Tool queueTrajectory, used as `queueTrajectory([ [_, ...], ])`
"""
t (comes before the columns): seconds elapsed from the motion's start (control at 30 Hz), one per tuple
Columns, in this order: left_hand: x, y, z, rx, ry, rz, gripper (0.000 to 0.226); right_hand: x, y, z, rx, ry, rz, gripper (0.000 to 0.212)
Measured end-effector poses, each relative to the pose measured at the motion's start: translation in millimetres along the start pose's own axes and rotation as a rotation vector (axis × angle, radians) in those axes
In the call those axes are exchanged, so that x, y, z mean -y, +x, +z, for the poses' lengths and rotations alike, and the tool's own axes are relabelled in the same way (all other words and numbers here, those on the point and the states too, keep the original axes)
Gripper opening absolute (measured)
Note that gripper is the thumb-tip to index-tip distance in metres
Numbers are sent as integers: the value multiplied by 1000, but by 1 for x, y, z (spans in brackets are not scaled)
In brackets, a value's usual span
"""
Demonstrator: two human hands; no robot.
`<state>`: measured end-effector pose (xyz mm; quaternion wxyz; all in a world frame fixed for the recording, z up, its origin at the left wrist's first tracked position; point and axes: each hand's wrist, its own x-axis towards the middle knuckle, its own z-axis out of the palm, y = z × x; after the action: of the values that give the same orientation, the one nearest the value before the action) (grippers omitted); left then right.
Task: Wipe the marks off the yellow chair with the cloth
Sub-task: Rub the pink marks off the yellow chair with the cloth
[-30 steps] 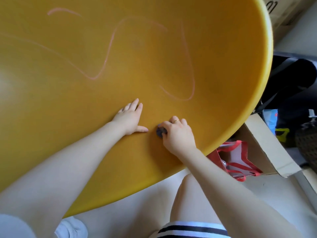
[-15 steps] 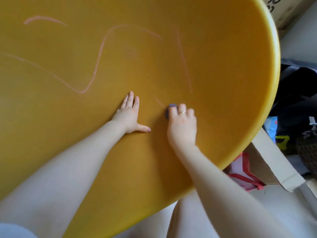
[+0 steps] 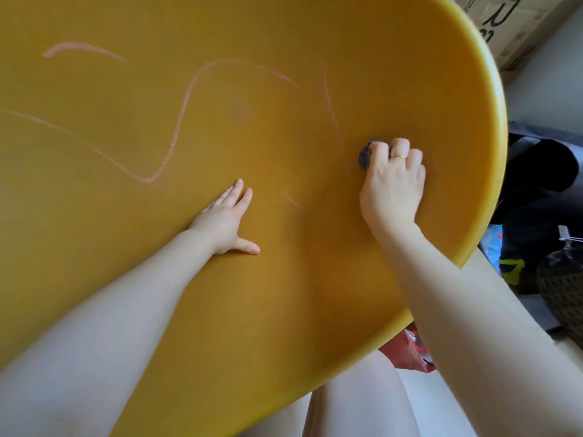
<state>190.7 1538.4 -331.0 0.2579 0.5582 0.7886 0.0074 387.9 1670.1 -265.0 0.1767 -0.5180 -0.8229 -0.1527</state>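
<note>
The yellow chair (image 3: 284, 279) looks like moulded plastic, smooth with a soft satin sheen rather than a hard gloss, its rim (image 3: 497, 146) rounded. The pink marks (image 3: 183, 111) on it look dry and chalky, grainy at the edges. The cloth (image 3: 366, 156) is dark, matt fabric. A plain cardboard box (image 3: 517, 23) sits behind, dull and papery.

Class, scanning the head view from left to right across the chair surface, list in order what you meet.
short pink mark → long wavy pink line → left hand flat on the yellow chair → small leftover smudge → dark cloth → right hand → chair rim
</note>
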Motion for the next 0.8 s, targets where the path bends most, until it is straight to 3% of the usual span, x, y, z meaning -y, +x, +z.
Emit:
queueTrajectory([
  [0.1,-1,-1,1,-8,-8,1,117,17,-10,14,-24,-1,23,30],
  [0.2,1,-1,4,-30,-10,7,118,53,-54,34,56,91,-82,37],
  [0.33,4,3,5,-61,-9,24,119,96,-104,38,198,300,-152,20],
  [0.43,5,2,7,-55,-17,34,118,91,-120,37,239,351,-274,28],
  [0.53,6,2,7,-57,-17,41,120,78,-99,36,220,305,-387,26],
  [0.8,8,5,13,-70,-20,60,120,95,26,67,89,136,-406,26],
])
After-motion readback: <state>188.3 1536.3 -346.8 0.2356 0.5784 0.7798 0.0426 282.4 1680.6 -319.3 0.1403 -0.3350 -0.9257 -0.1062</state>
